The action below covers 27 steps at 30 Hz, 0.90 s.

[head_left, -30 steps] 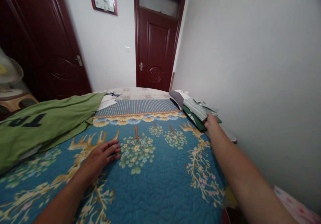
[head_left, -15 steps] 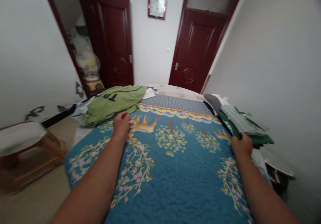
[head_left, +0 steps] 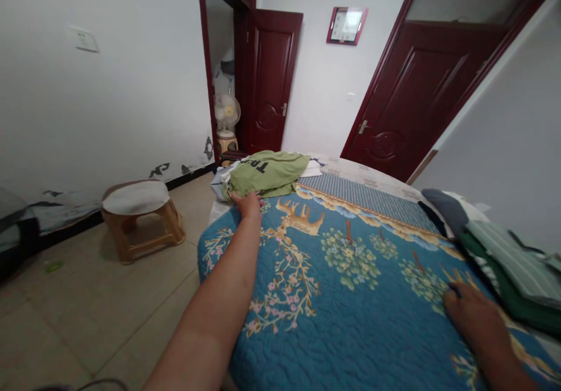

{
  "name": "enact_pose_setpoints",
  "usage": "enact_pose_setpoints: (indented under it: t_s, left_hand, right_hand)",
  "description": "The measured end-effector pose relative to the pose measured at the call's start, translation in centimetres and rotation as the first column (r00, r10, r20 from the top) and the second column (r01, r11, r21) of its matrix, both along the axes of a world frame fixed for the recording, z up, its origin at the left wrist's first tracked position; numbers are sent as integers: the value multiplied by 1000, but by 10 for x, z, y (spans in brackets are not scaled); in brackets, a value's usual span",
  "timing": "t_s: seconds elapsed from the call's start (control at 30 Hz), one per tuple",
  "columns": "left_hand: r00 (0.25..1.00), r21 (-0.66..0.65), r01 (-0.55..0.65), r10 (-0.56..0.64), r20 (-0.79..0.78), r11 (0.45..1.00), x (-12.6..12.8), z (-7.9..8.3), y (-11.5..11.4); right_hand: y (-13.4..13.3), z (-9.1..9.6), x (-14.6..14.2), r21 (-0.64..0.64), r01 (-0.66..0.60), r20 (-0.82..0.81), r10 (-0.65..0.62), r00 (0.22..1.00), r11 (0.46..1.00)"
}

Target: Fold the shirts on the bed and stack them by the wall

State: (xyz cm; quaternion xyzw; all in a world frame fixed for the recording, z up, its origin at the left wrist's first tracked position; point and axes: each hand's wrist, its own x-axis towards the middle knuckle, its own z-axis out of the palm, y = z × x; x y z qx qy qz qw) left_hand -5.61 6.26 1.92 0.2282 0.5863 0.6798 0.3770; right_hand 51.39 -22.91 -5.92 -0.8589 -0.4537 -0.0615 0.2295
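My left hand point(head_left: 249, 205) is at the lower edge of a crumpled green T-shirt point(head_left: 276, 172) with dark lettering, at the far left of the bed. Its thumb and fingers are apart, and the fingertips seem to touch the cloth. Lower right, my right hand point(head_left: 475, 315) is just above or on the blue quilted bedspread point(head_left: 350, 332). Its fingers are curled in, and nothing shows in them. Beside it, to the right, is a stack of folded clothes point(head_left: 517, 262), with striped pale green and dark green pieces.
White and grey-blue cloth point(head_left: 221, 186) lies under the T-shirt's left side. On the tiled floor at left stands a stool point(head_left: 142, 218). Behind the bed are an open dark red door point(head_left: 274, 75) and a closed one point(head_left: 412, 87). An electric fan point(head_left: 227, 112) shows through the doorway.
The view has swung to the left. My left hand has moved to the T-shirt's lower edge. My right hand has come away from the clothes stack, back over the bedspread.
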Motion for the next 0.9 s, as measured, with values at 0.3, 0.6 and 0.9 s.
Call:
enact_pose_setpoints:
  t_s: [0.3, 0.6, 0.9]
  left_hand:
    - [984, -4, 106, -105, -147, 994, 2, -1, 3]
    - [588, 156, 785, -642, -491, 599, 66, 16, -47]
    - [-362, -127, 927, -750, -554, -354, 133, -6, -129]
  right_hand:
    - [7, -14, 1, -56, -144, 266, 153, 952, 988]
    - [20, -4, -31, -72, -164, 230, 176, 957, 984]
    - [58, 14, -117, 164, -403, 52, 400, 915, 900]
